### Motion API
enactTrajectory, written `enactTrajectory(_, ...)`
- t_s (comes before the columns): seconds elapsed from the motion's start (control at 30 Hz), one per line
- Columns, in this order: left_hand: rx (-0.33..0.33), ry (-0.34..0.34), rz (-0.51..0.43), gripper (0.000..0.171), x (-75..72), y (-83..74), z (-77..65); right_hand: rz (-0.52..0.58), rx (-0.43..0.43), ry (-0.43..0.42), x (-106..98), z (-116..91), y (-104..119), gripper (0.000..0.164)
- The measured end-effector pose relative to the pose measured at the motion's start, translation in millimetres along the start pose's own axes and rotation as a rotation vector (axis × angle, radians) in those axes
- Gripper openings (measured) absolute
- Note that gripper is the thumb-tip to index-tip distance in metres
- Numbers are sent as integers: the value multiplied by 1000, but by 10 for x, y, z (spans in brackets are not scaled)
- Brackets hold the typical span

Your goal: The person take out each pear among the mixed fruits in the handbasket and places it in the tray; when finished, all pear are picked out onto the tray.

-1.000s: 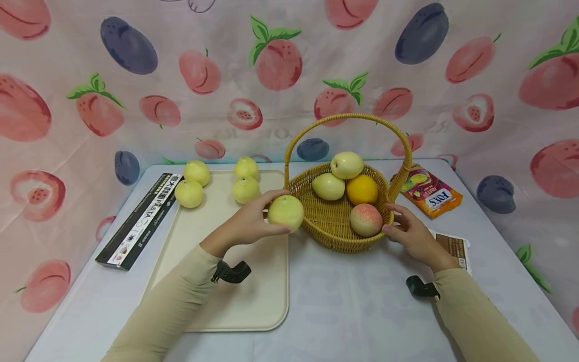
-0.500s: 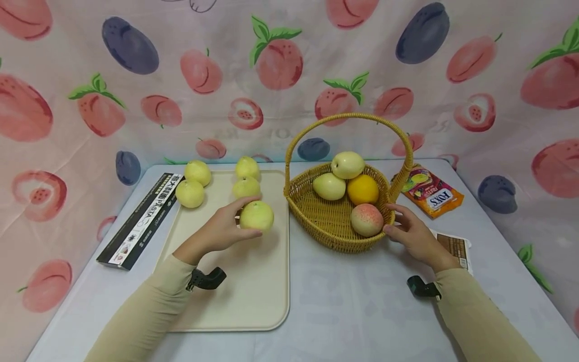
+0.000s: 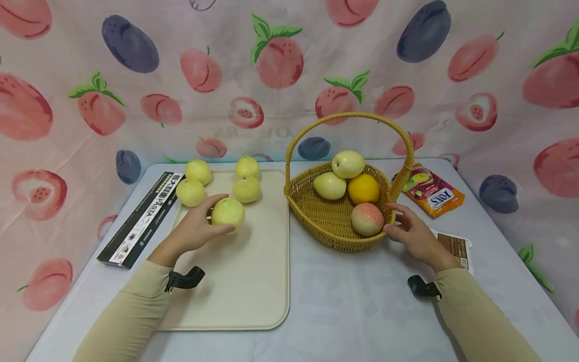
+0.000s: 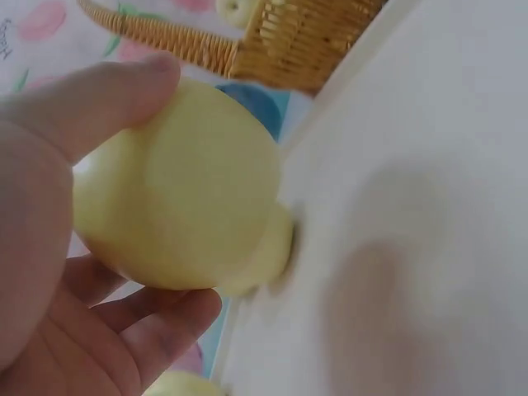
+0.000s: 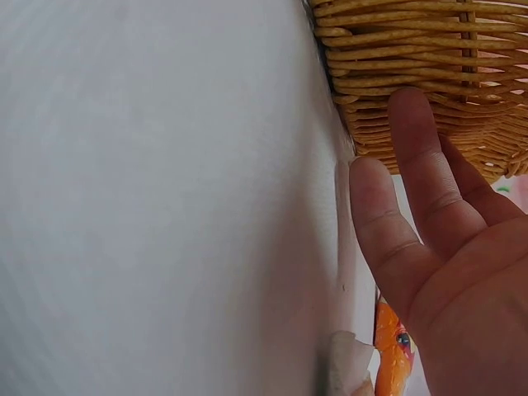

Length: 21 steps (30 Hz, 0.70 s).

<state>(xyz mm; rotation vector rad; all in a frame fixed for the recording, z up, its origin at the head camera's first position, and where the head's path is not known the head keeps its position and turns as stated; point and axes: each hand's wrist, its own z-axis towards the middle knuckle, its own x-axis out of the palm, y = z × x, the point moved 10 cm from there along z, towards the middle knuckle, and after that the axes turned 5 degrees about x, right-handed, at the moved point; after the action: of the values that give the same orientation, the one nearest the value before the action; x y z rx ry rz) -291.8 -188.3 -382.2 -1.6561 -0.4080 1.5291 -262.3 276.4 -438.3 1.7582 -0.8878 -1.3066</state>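
My left hand [image 3: 196,229] grips a round yellow-green fruit that looks like a pomelo [image 3: 228,213], its thumb on one side and fingers curled on the other. In the left wrist view the held pomelo [image 4: 177,186] hangs above the beige tray [image 3: 235,296], casting a shadow on it. Two similar fruits [image 3: 190,192] stand at the tray's back left, two more [image 3: 247,189] further right. My right hand [image 3: 413,239] holds the wicker basket [image 3: 325,216] at its right rim; other fingers [image 5: 417,140] lie against its outer wall. Inside sit pale fruits [image 3: 330,186], an orange [image 3: 363,189] and a peach [image 3: 367,219].
A long black pasta box [image 3: 140,218] lies along the tray's left edge. An orange-and-red snack bag [image 3: 431,191] rests right of the basket, with a brown-and-white packet [image 3: 454,249] partly behind the right hand. The basket's tall handle [image 3: 348,115] arches over the fruit.
My left hand has carried the pomelo leftward, from beside the basket's left rim to over the middle of the tray. My right hand and the basket have stayed in place.
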Motion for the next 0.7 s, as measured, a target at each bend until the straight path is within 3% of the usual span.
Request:
enactTrajectory(0.4, -110, -38, 60, 88, -233, 414, -112, 7, 13, 2, 2, 3, -8, 72)
enactTrajectory(0.7, -152, -73, 66, 91, -313, 621, -146, 3, 9, 2, -6, -2, 4, 72)
